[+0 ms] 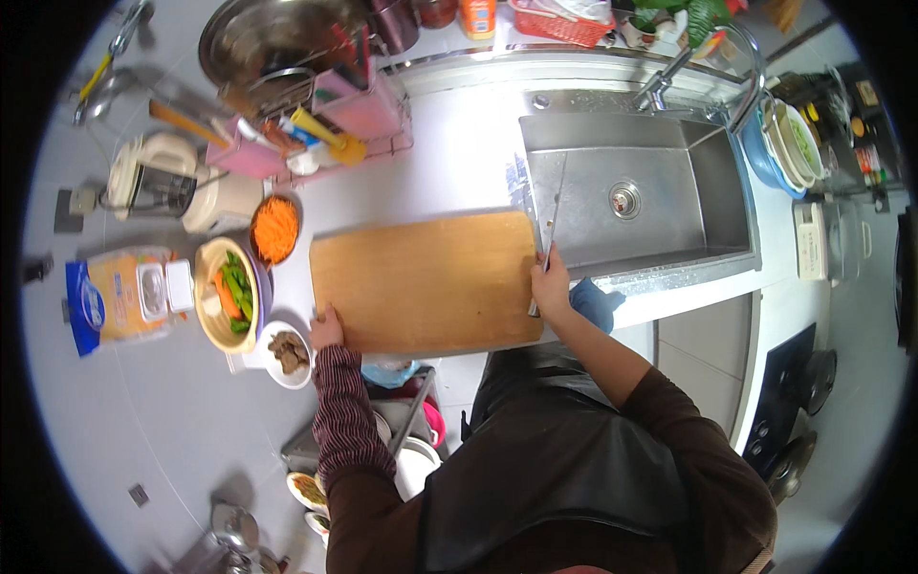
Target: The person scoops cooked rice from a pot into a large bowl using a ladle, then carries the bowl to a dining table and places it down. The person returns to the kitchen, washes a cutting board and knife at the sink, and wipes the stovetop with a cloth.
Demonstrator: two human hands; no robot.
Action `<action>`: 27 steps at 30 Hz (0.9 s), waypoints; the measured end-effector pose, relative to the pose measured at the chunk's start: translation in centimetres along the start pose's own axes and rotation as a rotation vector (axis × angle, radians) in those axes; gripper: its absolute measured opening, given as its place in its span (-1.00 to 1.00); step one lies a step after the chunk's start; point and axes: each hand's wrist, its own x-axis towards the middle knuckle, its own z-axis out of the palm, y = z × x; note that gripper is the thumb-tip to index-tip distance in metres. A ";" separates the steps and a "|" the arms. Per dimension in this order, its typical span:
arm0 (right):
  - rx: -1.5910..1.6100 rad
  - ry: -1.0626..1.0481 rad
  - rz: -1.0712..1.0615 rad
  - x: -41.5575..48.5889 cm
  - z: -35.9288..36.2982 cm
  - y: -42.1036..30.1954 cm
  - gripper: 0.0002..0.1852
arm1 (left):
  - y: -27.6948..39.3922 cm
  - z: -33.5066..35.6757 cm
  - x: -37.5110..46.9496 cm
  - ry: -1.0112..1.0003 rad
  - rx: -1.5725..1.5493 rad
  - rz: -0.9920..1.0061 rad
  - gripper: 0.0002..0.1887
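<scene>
A wooden cutting board [427, 283] lies on the white counter before me, its front edge close to my body. My left hand [328, 331] grips the board's lower left corner, thumb over the top. At the board's right edge my right hand [551, 287] is closed around a kitchen knife [556, 204]; the blade points away from me over the sink's left side, with small food scraps stuck to it. That hand also touches the board's edge. Just left of my left hand stands a white bowl [289, 355] of brown sliced meat.
Right of the board is a steel sink [652, 172] with a faucet [667, 79]; a blue cloth [597, 303] hangs at its front edge. A bowl of shredded carrot [276, 229], a yellow basin [208, 323] of vegetables and a pink utensil rack [362, 107] stand to the left.
</scene>
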 end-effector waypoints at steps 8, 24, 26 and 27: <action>-0.084 -0.066 0.098 4.3 -2.3 -1.4 -0.54 | 0.9 -2.2 -2.8 -0.287 -0.189 0.007 -0.13; -0.112 -0.169 0.088 19.3 -13.9 9.0 -0.78 | 16.8 -9.0 -25.5 -0.760 -1.177 0.031 -0.46; -0.070 -0.241 0.093 20.4 -15.5 11.0 -0.76 | 19.5 -9.4 -28.4 -0.716 -1.184 -0.006 -0.41; -0.012 -0.301 0.077 20.8 -16.6 10.6 -0.75 | 20.9 -9.9 -30.0 -0.682 -1.191 -0.027 -0.39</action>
